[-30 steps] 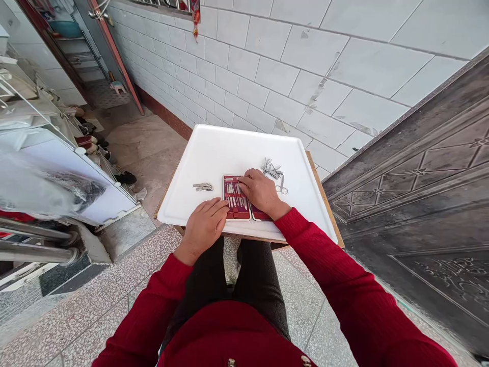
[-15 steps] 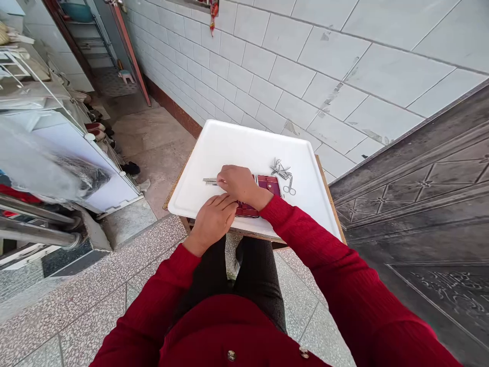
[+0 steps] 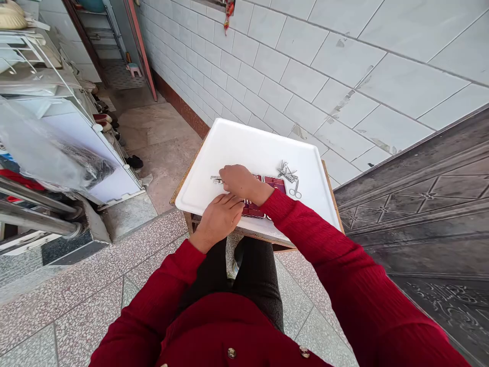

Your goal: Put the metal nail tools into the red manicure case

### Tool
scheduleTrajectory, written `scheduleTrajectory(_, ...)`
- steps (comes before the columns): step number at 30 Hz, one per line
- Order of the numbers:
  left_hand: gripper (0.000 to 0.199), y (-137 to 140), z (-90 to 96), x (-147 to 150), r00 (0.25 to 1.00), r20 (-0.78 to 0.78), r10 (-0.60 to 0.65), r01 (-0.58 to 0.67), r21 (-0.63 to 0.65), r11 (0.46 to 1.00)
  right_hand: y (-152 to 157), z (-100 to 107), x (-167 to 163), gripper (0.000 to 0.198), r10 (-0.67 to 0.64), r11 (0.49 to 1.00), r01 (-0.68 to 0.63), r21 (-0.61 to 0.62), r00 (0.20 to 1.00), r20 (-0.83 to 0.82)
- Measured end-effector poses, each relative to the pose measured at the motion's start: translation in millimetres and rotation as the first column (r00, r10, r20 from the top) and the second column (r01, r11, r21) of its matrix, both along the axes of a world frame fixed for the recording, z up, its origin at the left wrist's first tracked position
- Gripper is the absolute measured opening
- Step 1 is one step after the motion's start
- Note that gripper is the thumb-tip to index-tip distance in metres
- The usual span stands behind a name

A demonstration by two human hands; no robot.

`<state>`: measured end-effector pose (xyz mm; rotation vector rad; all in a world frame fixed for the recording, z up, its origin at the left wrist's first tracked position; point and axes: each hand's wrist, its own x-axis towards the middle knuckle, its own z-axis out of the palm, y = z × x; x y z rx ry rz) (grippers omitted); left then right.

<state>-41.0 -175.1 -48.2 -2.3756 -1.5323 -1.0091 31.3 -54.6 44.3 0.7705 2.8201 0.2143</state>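
Nail clippers (image 3: 216, 180) left of red case (image 3: 253, 210), long axis sideways, right hand (image 3: 241, 182) at their right end, left hand (image 3: 220, 216) at case's left edge, can't tell either grip

The hands (image 3: 241, 182) partly hide the red case (image 3: 255, 210) and small metal pieces (image 3: 217, 180).

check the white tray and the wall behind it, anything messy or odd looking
Two things. On the right of the white tray, small metal tools lie in a loose jumble beside scissors, pointing different ways. Behind, the tiled wall has patchy marks that break up its surface; whether stains or damage, I can't tell.
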Motion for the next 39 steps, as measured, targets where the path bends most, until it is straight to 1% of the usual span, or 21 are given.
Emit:
scheduleTrajectory(3,0.025,-0.2,0.7,-0.2,1.0,0.001,0.005,-0.005,0.004,1.0,-1.4,-0.5,0.0,0.028,0.054,0.998,-0.054,0.016,0.998,0.024)
scheduleTrajectory(6,0.025,0.4,-0.2,-0.1,1.0,-0.006,0.002,-0.002,0.017,1.0,-1.6,-1.6,1.7,0.027,0.077,0.997,-0.078,0.011,0.997,0.029)
scheduleTrajectory(10,0.027,1.1,-2.0,0.5,1.0,0.005,0.0,0.0,0.003,1.0,-0.6,-1.7,6.4,0.029,0.052,0.999,-0.052,-0.01,0.999,-0.007)
scheduleTrajectory(13,0.029,1.1,-1.8,0.6,1.0,0.018,0.01,-0.01,-0.006,1.0,0.3,0.8,15.1,0.03,0.005,1.0,-0.005,-0.006,0.999,-0.041)
scheduleTrajectory(16,0.03,1.7,-0.7,0.2,1.0,0.027,-0.005,0.006,-0.019,1.0,0.2,4.2,33.5,0.031,-0.05,0.999,0.051,0.013,0.997,-0.063)
scheduleTrajectory(20,0.03,3.4,-1.0,-0.5,1.0,0.013,-0.009,0.01,-0.04,0.999,-7.2,7.2,71.5,0.027,-0.076,0.997,0.077,0.002,0.995,-0.068)
scheduleTrajectory(25,0.03,5.1,-2.9,-0.9,1.0,0.016,-0.012,0.012,-0.055,0.998,-27.6,6.7,113.4,0.024,-0.132,0.99,0.133,-0.04,0.991,0.022)
scheduleTrajectory(28,0.03,5.6,-1.7,-0.8,1.0,0.017,-0.013,0.014,-0.081,0.997,-37.1,5.9,125.7,0.023,-0.109,0.992,0.112,-0.054,0.992,0.06)
scheduleTrajectory(30,0.03,5.8,-0.6,-0.7,1.0,0.002,-0.005,0.005,-0.075,0.997,-40.4,6.2,128.6,0.022,-0.085,0.994,0.089,-0.059,0.993,0.078)
scheduleTrajectory(34,0.031,6.0,-0.5,-0.3,1.0,-0.015,-0.002,0.002,-0.041,0.999,-43.4,7.7,127.8,0.022,-0.044,0.997,0.05,-0.063,0.995,0.087)
scheduleTrajectory(39,0.031,5.9,-2.3,0.4,1.0,-0.003,0.004,-0.004,-0.036,0.999,-46.2,8.1,126.4,0.02,0.048,0.998,-0.044,-0.052,0.996,0.081)
